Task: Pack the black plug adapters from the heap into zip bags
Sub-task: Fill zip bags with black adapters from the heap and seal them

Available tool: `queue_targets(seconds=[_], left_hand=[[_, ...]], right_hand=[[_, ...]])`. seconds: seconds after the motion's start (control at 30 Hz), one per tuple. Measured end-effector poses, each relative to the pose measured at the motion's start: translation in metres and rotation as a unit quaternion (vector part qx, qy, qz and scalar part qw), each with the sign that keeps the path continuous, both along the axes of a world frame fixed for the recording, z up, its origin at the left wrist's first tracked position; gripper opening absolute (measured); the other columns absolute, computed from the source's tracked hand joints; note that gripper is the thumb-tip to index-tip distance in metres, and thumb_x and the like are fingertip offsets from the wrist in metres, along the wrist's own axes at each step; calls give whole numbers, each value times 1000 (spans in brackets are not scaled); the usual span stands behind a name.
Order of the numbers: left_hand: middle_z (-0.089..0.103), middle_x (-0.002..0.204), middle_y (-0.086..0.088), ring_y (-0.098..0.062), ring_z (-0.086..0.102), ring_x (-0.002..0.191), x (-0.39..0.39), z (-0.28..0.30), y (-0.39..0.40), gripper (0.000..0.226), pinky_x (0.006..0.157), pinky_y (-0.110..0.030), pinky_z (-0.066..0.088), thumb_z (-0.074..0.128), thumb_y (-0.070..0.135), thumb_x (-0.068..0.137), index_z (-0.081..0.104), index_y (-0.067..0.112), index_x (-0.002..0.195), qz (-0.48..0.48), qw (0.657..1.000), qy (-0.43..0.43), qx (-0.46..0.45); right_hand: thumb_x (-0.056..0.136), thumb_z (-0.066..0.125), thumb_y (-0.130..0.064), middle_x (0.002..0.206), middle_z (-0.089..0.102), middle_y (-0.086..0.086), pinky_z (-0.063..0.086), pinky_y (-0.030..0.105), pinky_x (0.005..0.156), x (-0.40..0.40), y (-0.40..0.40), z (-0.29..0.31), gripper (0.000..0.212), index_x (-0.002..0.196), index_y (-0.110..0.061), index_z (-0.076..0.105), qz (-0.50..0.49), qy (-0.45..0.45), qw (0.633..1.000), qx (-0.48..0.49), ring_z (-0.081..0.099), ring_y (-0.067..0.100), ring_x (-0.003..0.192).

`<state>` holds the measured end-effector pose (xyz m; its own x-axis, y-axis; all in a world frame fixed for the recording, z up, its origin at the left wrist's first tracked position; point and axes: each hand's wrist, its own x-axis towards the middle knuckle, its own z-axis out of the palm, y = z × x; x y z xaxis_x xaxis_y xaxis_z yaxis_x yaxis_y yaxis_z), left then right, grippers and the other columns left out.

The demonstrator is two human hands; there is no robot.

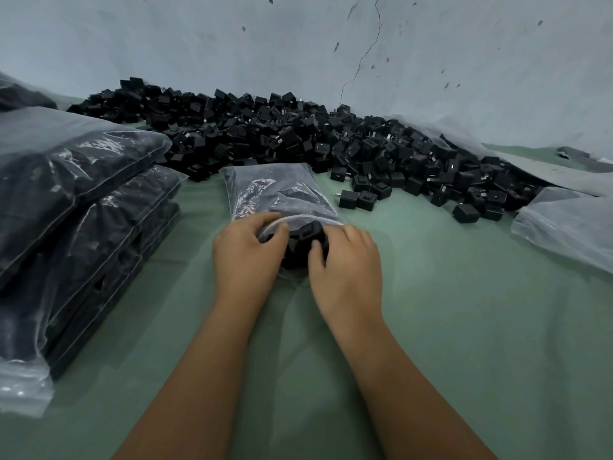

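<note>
At frame centre the left hand [247,249] grips the zip bag [282,194] mouth while the right hand [345,260] holds plug adapters [303,239] there, bag running away toward the heap [298,141]

Dim, cool, even light through a wide-angle lens.

We see soft, weak shadows under the hands, whose right hand [345,260] is slightly motion-blurred. White glare streaks the stacked filled bags [76,200] at left. The black heap [298,141] loses detail in the dark. The wall [298,44] bows, and we find the edges stretched and softer.
</note>
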<state>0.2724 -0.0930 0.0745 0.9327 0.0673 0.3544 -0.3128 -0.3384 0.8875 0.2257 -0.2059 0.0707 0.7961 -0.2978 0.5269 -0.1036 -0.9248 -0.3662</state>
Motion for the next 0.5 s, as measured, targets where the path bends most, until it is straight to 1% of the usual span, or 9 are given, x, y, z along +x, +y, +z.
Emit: queue_targets(seconds=[0.07,0.13,0.23,0.27,0.33,0.4,0.47,0.5], left_hand=[[73,88,13,-10,65,90,1,-1,0,19,89,-38,51,65,21,85,76,27,99,6,998,-13,56],[73,88,9,-15,65,88,1,-1,0,18,88,-40,50,63,20,87,76,26,98,9,997,-13,76],[73,87,11,-11,64,84,0,1,0,19,83,-35,50,60,21,89,76,27,98,15,997,-13,73],[73,88,11,-10,64,84,0,1,0,19,84,-35,50,59,22,90,76,27,98,15,997,-13,70],[74,90,10,-10,64,86,-1,2,0,20,86,-37,51,59,22,91,76,27,99,14,998,-13,59],[74,90,10,-11,65,88,-1,1,0,20,87,-39,51,59,22,91,77,27,98,12,999,-13,50],[73,89,12,-10,65,88,-1,1,0,20,87,-40,51,59,22,90,76,28,97,12,999,-15,41],[73,87,12,-9,65,87,0,1,0,20,86,-40,52,59,22,90,76,29,97,13,999,-17,38]], right_hand=[[88,50,-18,102,61,1,36,28,88,-1,1,2,27,115,-15,57,-15,20,999,-20,50,22,97],[83,52,-17,95,62,2,40,31,83,-5,4,4,35,118,-19,57,-14,12,999,-37,52,23,90],[79,51,-29,90,61,3,42,33,81,-10,10,6,41,119,-28,63,-8,-10,999,-46,54,24,86],[80,50,-32,90,61,4,42,33,82,-10,11,6,40,117,-30,65,-9,-3,998,-56,54,24,87],[81,52,-35,88,61,5,42,34,83,-10,12,5,31,106,-29,70,-16,16,997,-72,55,26,88],[80,58,-32,84,61,7,43,35,81,-9,12,3,25,99,-26,72,-25,29,996,-81,56,28,86],[79,60,-27,87,62,8,44,36,82,-9,10,1,28,105,-24,70,-14,24,996,-81,56,29,88],[80,59,-24,94,61,8,43,36,86,-8,9,1,33,112,-25,67,9,25,997,-74,54,29,93]])
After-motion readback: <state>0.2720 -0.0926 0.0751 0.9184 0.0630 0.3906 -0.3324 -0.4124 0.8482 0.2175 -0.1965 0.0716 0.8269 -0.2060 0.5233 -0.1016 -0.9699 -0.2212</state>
